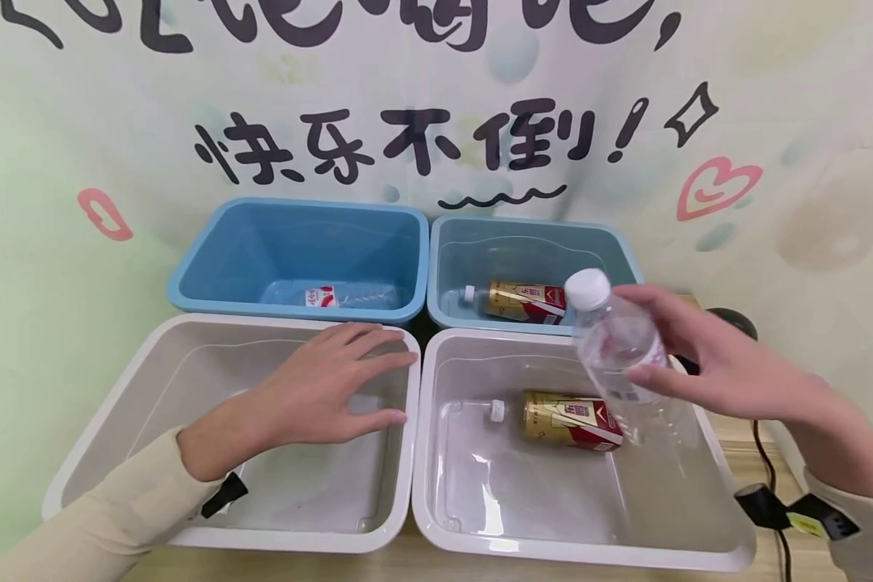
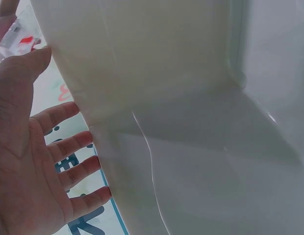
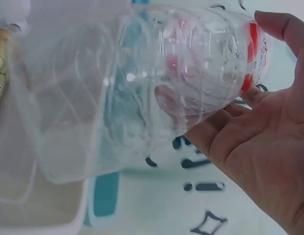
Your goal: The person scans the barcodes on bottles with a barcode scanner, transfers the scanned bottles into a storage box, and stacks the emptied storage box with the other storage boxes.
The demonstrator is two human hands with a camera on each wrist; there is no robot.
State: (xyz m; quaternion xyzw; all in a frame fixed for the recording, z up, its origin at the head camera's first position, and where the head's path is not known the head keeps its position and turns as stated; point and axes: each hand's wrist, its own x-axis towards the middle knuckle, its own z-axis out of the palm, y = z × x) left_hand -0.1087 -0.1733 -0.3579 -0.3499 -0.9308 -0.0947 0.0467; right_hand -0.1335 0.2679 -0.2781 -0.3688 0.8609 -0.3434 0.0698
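In the head view, your right hand [image 1: 720,356] grips a tilted clear bottle [image 1: 621,352], cap up, above the right white bin [image 1: 589,553]; you seem mid-carry, which calls for a steady hold. Left wrist: your left hand [image 2: 29,147] is spread beside the left white bin's [image 2: 157,58] rim. Right wrist: your grip wraps near the label [image 3: 261,54].

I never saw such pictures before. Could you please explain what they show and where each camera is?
There is no machine: a bare-handed person wears cameras. The wide picture is from the head, the two close ones from the wrists. Two blue bins stand behind two white bins. Each right bin holds a gold-and-red can; the left blue bin, a clear bottle. The right hand grips another bottle; the left hand is spread near the left white bin's rim.
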